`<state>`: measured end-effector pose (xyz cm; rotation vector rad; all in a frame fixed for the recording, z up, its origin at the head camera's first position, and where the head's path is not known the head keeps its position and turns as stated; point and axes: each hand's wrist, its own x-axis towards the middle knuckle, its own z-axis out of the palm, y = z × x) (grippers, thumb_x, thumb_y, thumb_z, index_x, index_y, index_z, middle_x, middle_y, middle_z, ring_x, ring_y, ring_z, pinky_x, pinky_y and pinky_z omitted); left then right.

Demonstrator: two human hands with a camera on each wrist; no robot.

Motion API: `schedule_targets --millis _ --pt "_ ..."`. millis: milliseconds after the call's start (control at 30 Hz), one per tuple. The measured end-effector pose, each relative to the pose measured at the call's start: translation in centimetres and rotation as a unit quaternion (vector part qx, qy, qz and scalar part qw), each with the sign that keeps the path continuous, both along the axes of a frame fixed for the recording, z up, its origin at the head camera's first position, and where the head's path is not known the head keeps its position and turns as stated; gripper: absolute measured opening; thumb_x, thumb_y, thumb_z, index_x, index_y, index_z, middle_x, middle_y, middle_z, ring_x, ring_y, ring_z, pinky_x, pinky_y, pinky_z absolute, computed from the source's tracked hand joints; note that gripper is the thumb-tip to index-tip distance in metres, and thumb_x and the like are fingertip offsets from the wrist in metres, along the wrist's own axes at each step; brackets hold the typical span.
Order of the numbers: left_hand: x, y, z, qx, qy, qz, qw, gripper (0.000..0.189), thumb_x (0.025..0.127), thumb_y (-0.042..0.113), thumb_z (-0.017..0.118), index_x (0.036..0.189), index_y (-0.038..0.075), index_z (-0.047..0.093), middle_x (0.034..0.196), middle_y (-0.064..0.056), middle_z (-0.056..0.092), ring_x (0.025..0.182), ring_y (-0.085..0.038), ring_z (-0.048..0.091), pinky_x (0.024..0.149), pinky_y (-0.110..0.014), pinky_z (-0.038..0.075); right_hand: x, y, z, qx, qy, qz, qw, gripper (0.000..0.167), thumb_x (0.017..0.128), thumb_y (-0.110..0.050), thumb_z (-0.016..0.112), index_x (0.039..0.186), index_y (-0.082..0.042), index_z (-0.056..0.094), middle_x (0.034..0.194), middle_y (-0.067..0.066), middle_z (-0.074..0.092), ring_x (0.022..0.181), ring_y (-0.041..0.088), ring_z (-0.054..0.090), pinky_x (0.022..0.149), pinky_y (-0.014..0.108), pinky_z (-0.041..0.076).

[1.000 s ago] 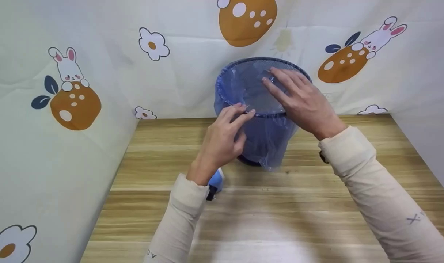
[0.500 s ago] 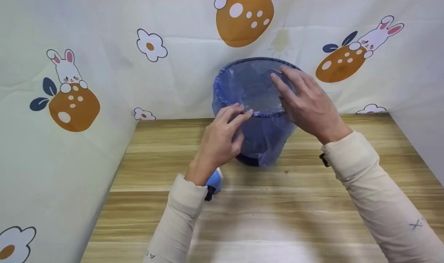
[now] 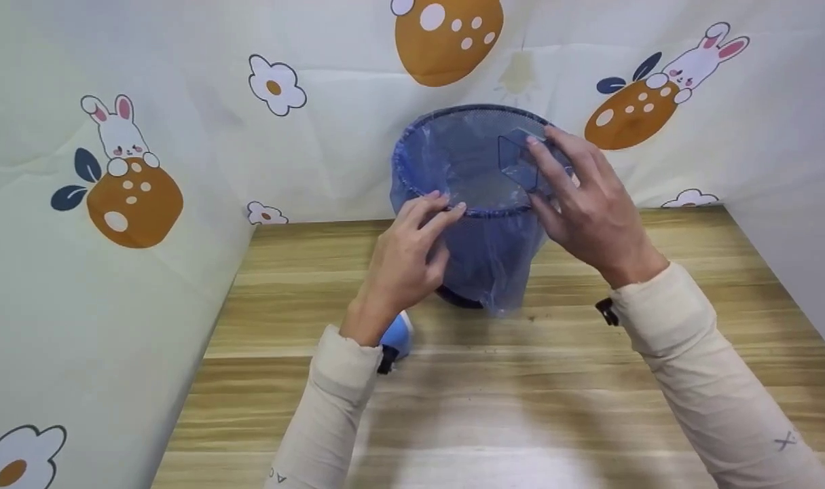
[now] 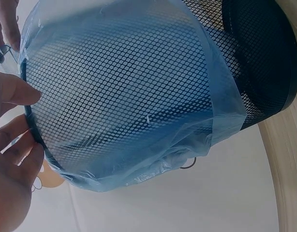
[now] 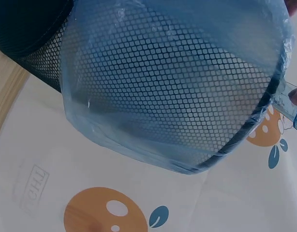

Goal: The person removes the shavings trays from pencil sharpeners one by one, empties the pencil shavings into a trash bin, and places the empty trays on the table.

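Observation:
A dark mesh wastebasket (image 3: 461, 261) stands at the back of the wooden table, lined with a translucent blue bag (image 3: 507, 265) whose edge is folded down outside. My left hand (image 3: 407, 252) holds the front-left rim, fingertips over the top and thumb on the outer side. In the left wrist view the thumb (image 4: 20, 92) lies across the bagged rim. My right hand (image 3: 589, 207) grips a clear, thin-walled plastic box (image 3: 512, 159) above the right part of the opening. Its far side is hidden by the fingers. The right wrist view catches only a corner of this box (image 5: 286, 101).
A blue and white object (image 3: 397, 334) lies on the table (image 3: 493, 380), partly hidden under my left wrist. Cloth walls (image 3: 344, 136) printed with rabbits and flowers enclose the back and sides, with the back one close behind the wastebasket.
My right hand has moved right and turned slightly, bringing the clear box into fuller view over the opening. The left hand keeps its place on the rim.

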<state>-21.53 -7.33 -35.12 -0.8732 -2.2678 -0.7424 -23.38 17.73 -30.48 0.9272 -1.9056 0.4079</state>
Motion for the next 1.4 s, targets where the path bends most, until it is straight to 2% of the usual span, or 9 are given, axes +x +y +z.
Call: schedule_targets --millis 233,433,633,800,933,1167,1400 --pt "0.1 0.0 0.0 0.004 0.007 0.005 1.0 0.05 0.083 -0.005 0.06 0.13 0.011 0.066 0.129 -0.011 0.061 0.133 -0.024 0.049 0.09 -0.04 0.055 1.2 0.3 -0.5 -0.047 -0.014 0.01 0.9988 0.064 0.076 0.003 0.078 0.136 0.0 0.053 0.134 0.026 0.052 0.12 0.042 0.053 0.109 0.04 0.042" --pt "0.1 0.0 -0.1 0.002 0.006 0.005 1.0 0.052 0.083 -0.005 0.059 0.131 0.012 0.066 0.13 -0.01 0.061 0.134 -0.024 0.049 0.086 -0.04 0.056 2.4 0.3 -1.1 -0.115 -0.015 0.021 0.9931 0.063 0.076 0.002 0.08 0.134 0.001 0.055 0.132 0.024 0.053 0.121 0.039 0.053 0.11 0.034 0.041" --pt "0.1 -0.1 -0.1 0.004 0.004 0.008 1.0 0.049 0.084 -0.003 0.058 0.13 0.012 0.066 0.13 -0.01 0.061 0.133 -0.024 0.049 0.087 -0.04 0.056 3.6 0.0 -1.7 -0.164 -0.011 0.031 0.9859 0.064 0.073 0.003 0.082 0.131 0.002 0.056 0.13 0.024 0.054 0.119 0.038 0.055 0.109 0.035 0.043" --pt "0.1 0.1 0.0 0.005 0.005 0.005 1.0 0.049 0.084 -0.004 0.058 0.13 0.011 0.066 0.131 -0.011 0.061 0.133 -0.024 0.049 0.088 -0.039 0.055 4.3 0.2 -2.6 -0.179 -0.018 0.031 0.9833 0.064 0.073 0.002 0.082 0.131 0.002 0.056 0.13 0.024 0.054 0.118 0.037 0.056 0.109 0.034 0.042" --pt "0.1 0.1 0.0 0.006 0.009 0.004 0.9999 0.048 0.085 -0.004 0.057 0.13 0.01 0.066 0.131 -0.011 0.061 0.133 -0.025 0.049 0.091 -0.04 0.054 4.7 0.3 -3.3 -0.195 -0.023 0.027 0.9801 0.066 0.072 0.002 0.082 0.132 0.002 0.056 0.13 0.024 0.054 0.12 0.037 0.055 0.109 0.034 0.042" --pt "0.1 0.1 0.0 0.004 0.013 0.005 0.9999 0.047 0.085 -0.003 0.058 0.129 0.009 0.066 0.13 -0.012 0.061 0.132 -0.026 0.05 0.096 -0.039 0.052 5.2 0.2 -5.1 -0.248 -0.018 0.02 0.9683 0.067 0.067 0.004 0.081 0.13 0.002 0.058 0.128 0.023 0.057 0.12 0.035 0.055 0.108 0.031 0.042" --pt "-0.1 0.2 -0.2 0.009 0.014 0.0 0.9999 0.044 0.089 -0.004 0.055 0.13 0.008 0.066 0.13 -0.013 0.06 0.133 -0.027 0.05 0.099 -0.039 0.051 5.6 0.2 -6.5 -0.271 -0.024 0.018 0.962 0.069 0.064 0.007 0.081 0.13 0.004 0.058 0.126 0.025 0.057 0.121 0.03 0.055 0.107 0.031 0.043"
